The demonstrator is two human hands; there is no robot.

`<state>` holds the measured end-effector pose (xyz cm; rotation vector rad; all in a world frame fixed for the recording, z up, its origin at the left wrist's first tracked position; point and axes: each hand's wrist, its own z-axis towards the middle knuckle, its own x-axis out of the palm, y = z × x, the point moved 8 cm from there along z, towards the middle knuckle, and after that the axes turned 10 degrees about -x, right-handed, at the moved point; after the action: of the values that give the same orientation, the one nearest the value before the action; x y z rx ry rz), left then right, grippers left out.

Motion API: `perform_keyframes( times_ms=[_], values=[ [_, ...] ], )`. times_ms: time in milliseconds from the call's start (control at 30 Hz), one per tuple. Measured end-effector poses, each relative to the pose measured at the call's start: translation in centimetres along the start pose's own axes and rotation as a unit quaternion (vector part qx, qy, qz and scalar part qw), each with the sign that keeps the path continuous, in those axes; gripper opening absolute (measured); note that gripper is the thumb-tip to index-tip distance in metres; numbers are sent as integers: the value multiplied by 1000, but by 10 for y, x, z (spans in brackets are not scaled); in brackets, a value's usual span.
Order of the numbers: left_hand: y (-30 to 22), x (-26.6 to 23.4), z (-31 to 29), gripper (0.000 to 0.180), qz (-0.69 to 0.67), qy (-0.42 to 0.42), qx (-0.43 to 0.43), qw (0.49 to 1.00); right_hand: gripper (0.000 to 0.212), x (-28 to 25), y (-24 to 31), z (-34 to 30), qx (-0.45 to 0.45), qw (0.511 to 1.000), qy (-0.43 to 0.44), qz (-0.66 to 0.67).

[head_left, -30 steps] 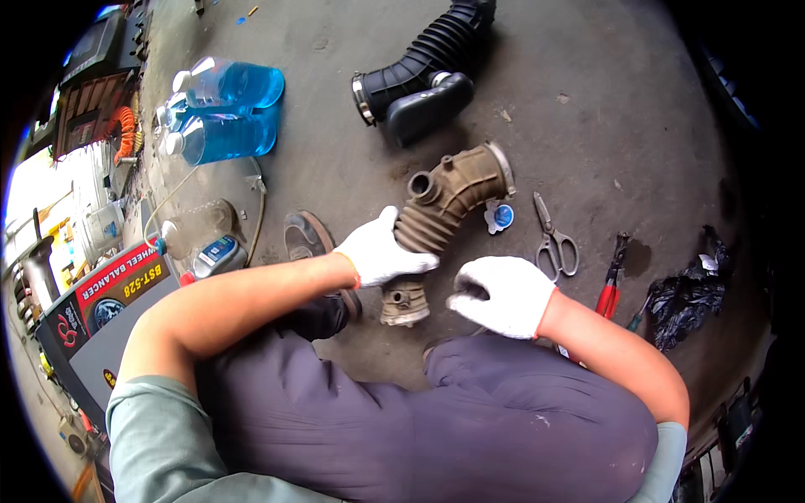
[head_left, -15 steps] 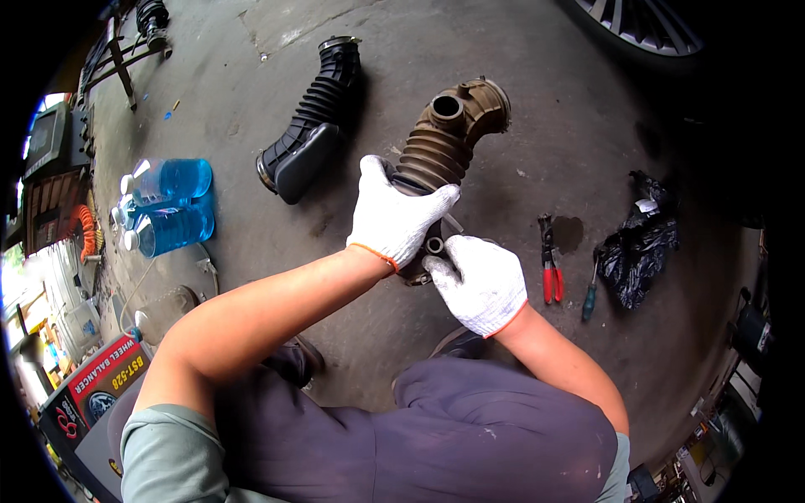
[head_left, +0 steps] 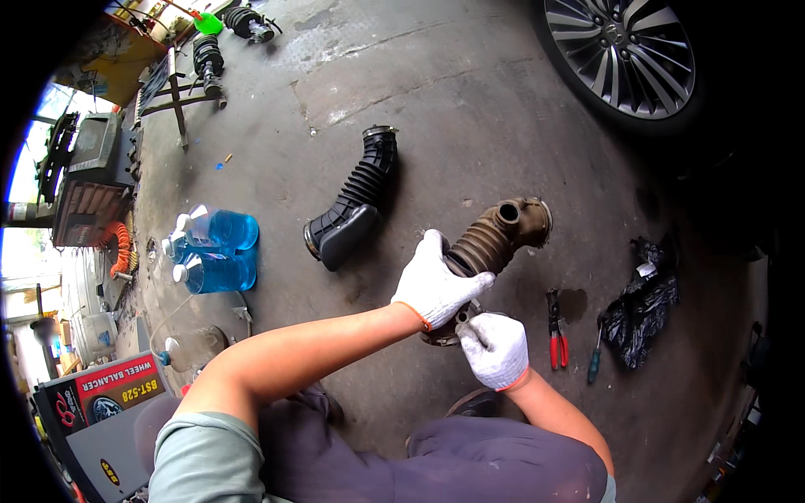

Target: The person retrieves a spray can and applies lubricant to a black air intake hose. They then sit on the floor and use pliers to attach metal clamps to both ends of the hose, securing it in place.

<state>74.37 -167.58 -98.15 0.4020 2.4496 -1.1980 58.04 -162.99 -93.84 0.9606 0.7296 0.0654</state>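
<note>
My left hand (head_left: 438,285), in a white glove with an orange cuff, is wrapped round a dusty brown ribbed air intake hose (head_left: 485,246). The hose's far end bends to the right, and a round side port opens upward near that bend. At its near end my gloved right hand (head_left: 495,348) is closed, thumb and fingers pressed together beside a small round fitting (head_left: 462,318); whether it pinches that fitting or something smaller is hidden. A cleaner black intake hose (head_left: 355,194) with a flat side chamber lies on the floor, up and left of my hands.
Red-handled pliers (head_left: 558,335), a screwdriver (head_left: 595,356) and a crumpled black plastic bag (head_left: 641,310) lie at right. Jugs of blue liquid (head_left: 220,251) stand at left, above a grey machine (head_left: 109,419). A car wheel (head_left: 620,54) is at far right, coil-spring struts (head_left: 208,63) far left.
The view has shifted, so the floor things appear lower and more of the wheel shows. The brown hose leans further right, still in my left hand, and my right hand's fingers have drawn together.
</note>
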Motion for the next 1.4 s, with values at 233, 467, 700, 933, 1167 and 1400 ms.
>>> perform_keyframes(
  times_ms=[233, 467, 700, 933, 1167, 1400],
  values=[
    [-8, -2, 7, 82, -15, 55, -7, 998, 14, -4, 2, 9, 80, 992, -60, 79],
    [27, -23, 36, 77, 215, 17, 115, 970, 14, -68, 16, 34, 9, 986, -156, 54],
    [9, -149, 137, 58, 309, -254, 113, 909, 22, -89, -1, 9, 146, 961, -223, 78],
    [87, -165, 245, 116, 285, 26, -116, 951, 13, -60, 23, 18, 76, 991, -103, 44],
    [-21, -97, 164, 89, 323, 103, 123, 933, 8, -88, 28, 9, -24, 990, -74, -122],
    [-109, -39, 4, 77, 438, 213, 232, 842, 14, -100, 44, 47, -128, 956, -56, -260]
  ],
)
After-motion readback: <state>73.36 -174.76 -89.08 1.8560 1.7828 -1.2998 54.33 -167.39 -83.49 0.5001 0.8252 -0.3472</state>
